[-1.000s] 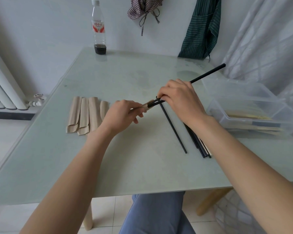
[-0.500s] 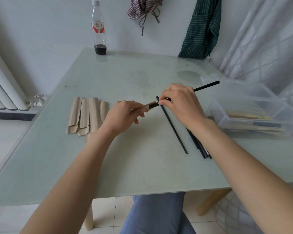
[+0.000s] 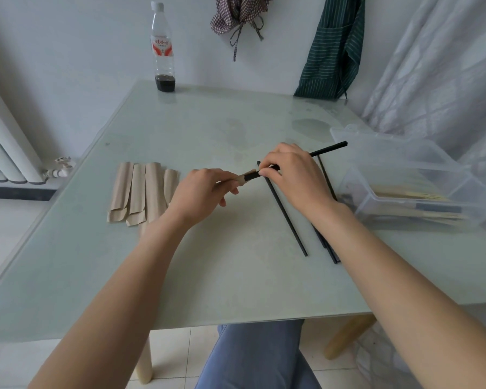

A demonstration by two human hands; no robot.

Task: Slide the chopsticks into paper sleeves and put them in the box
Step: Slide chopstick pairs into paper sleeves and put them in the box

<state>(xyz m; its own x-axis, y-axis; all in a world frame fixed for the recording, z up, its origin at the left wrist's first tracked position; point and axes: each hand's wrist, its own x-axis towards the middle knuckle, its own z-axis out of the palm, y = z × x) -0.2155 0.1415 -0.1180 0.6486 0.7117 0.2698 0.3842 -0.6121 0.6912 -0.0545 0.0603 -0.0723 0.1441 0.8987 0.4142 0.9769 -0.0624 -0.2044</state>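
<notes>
My left hand (image 3: 204, 192) grips a tan paper sleeve (image 3: 242, 177), mostly hidden in the fist, only its mouth showing. My right hand (image 3: 293, 175) pinches black chopsticks (image 3: 330, 147) whose tips sit inside that mouth; their far end points up-right toward the box. A loose black chopstick (image 3: 285, 213) lies on the glass table (image 3: 236, 276) beneath my right hand, and more black chopsticks (image 3: 330, 251) lie partly under my right wrist. Several empty paper sleeves (image 3: 141, 192) lie in a row at left. The clear plastic box (image 3: 404, 175) at right holds sleeved chopsticks.
A plastic bottle (image 3: 162, 49) with dark liquid stands at the table's far edge. A radiator (image 3: 3, 153) is at left, a curtain (image 3: 446, 66) at right. A green striped apron and a checked cloth hang on the wall behind.
My right hand has pushed the chopsticks leftward, deeper into the sleeve; their far end has dropped and drawn in toward my hands. My left hand has stayed in place.
</notes>
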